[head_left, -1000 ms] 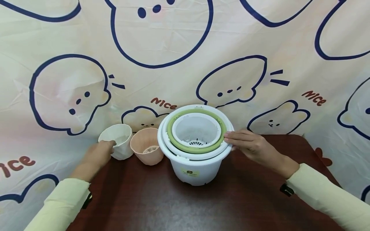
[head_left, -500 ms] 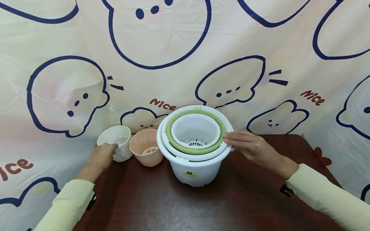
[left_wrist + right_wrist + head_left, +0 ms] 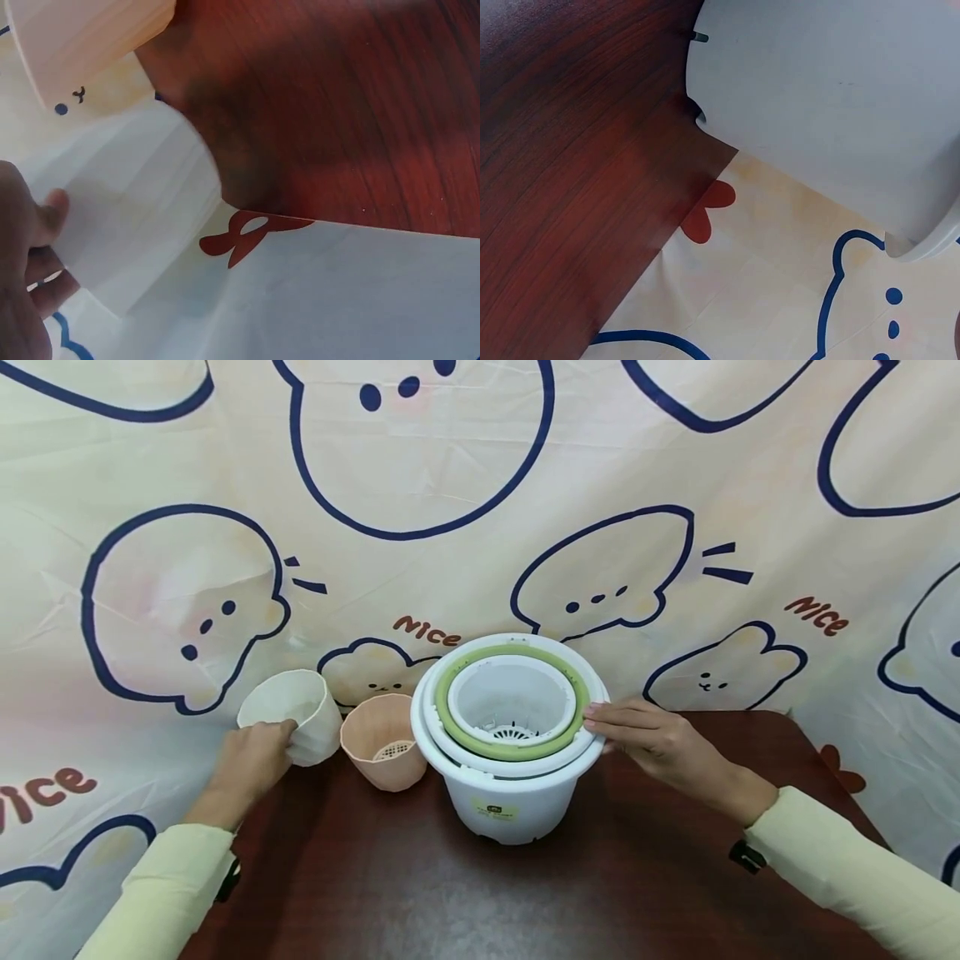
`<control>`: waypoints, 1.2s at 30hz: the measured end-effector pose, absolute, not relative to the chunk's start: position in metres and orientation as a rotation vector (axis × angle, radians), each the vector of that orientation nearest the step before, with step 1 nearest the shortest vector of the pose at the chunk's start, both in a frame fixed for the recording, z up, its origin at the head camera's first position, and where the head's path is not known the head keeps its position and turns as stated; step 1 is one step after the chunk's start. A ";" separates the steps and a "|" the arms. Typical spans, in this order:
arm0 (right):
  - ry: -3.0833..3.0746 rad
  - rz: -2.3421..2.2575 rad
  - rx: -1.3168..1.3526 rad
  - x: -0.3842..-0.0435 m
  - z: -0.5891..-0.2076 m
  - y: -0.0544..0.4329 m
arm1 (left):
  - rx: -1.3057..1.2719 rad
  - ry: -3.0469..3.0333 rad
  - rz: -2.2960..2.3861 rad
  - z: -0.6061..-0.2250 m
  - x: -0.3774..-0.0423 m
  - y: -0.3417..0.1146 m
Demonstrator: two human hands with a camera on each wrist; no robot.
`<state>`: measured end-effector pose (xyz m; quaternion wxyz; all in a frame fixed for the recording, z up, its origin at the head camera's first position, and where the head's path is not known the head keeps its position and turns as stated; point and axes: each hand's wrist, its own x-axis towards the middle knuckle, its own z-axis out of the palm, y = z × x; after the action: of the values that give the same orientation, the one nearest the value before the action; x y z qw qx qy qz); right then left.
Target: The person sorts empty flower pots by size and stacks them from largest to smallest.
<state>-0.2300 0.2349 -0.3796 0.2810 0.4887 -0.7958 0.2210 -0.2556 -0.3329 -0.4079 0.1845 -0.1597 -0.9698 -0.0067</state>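
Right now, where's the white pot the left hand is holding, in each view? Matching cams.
Head: white pot left of centre, in the left hand, beside the peach pot.
Left wrist: white pot at left, around mid-height.
Right wrist: not in it.
Shared landmark: reddish-brown tabletop, lower middle in head, upper right in left wrist, left in right wrist.

Left pot [image 3: 318, 728]: is showing white.
Middle pot [image 3: 386, 770]: is showing peach.
Large pot [image 3: 517, 806]: is showing white (its ring [image 3: 517, 752], green).
Table [image 3: 457, 893]: is showing red-brown woodgrain.
Backdrop [image 3: 450, 568]: is bearing navy outlines.
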 end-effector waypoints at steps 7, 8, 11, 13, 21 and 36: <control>-2.123 0.586 1.310 -0.230 -0.380 0.235 | -0.500 -2.472 0.026 -0.400 -0.255 -0.337; -2.122 0.588 1.309 -0.230 -0.380 0.235 | -0.503 -2.451 0.027 -0.398 -0.254 -0.337; -2.128 0.600 1.308 -0.230 -0.380 0.235 | -0.497 -2.401 0.009 -0.391 -0.252 -0.336; -2.133 0.604 1.308 -0.230 -0.381 0.235 | -0.477 -2.366 -0.018 -0.386 -0.250 -0.333; -2.138 0.618 1.313 -0.230 -0.380 0.236 | -0.412 -2.185 -0.122 -0.368 -0.242 -0.310; -2.132 0.587 1.316 -0.230 -0.380 0.236 | -0.365 -2.082 -0.190 -0.340 -0.239 -0.280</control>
<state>-0.2301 0.2363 -0.3799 0.2804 0.4909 -0.7953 0.2190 -0.2391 -0.2804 -0.3398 0.4880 -0.1501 -0.8563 -0.0781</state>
